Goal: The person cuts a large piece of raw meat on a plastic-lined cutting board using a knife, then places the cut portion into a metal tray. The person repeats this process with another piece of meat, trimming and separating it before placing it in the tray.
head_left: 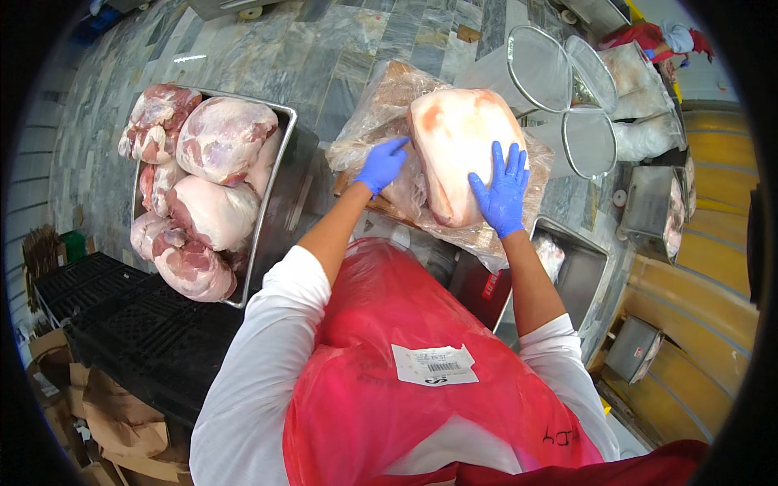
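Note:
A large pale slab of meat (466, 146), fat side up, lies in front of me on a brown cardboard box (397, 85) spread with clear plastic film (356, 121). My right hand (502, 190), in a blue glove, rests flat on the meat's right side with fingers spread. At the meat's left edge is my left hand (381, 166), also blue-gloved. Its fingers are drawn together on the crumpled film, and their undersides are hidden.
To the left, a metal bin (284, 138) is heaped with several large meat cuts (215, 211). Wire-rimmed clear bags (539, 69) stand beyond the box at right. A metal tub (579, 267) sits by my right forearm, black plastic pallets (138, 312) at lower left. A person (668, 39) is far right.

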{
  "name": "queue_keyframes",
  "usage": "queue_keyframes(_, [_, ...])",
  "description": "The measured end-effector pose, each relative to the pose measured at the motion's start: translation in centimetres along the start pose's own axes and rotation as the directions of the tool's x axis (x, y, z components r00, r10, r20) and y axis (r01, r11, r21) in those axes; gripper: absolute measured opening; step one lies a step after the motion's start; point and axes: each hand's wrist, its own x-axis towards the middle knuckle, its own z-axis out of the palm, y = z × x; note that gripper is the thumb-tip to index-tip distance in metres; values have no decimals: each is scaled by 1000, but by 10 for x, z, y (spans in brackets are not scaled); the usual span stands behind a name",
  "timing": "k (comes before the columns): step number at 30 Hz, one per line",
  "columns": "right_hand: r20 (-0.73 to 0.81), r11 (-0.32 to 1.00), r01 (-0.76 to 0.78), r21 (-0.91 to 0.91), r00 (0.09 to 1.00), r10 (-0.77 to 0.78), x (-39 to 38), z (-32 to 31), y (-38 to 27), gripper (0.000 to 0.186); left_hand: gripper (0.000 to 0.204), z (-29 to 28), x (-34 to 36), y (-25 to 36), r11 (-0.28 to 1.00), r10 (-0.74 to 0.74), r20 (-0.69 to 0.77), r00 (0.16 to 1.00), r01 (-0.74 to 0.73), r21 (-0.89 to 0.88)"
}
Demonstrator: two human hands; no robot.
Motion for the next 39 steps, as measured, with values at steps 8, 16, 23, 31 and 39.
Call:
queue_keyframes(8, [17, 1000, 13, -3, 1000, -13, 1, -3, -6, 88, 67, -116, 18, -98, 767, -630, -366, 685, 622, -156])
queue_keyframes(16, [23, 1000, 19, -14, 1000, -19, 1, 0, 1, 89, 24, -120, 34, -73, 892, -405, -349, 845, 282, -354])
queue_keyframes(23, [10, 1000, 29, -10, 1000, -28, 1, -1, 2, 89, 21, -59, -33, 88, 977, 49, -70, 996, -63, -205])
queue_keyframes(31, [25, 999, 8, -39, 1000, -7, 0, 2, 3, 89, 32, 4, -117, 58, 774, 487, 144, 862, -502, 386])
queue_keyframes(39, [33, 999, 8, -33, 999, -7, 0, 1, 1, 90, 36, -70, -86, 21, 518, 464, -79, 882, -198, 832])
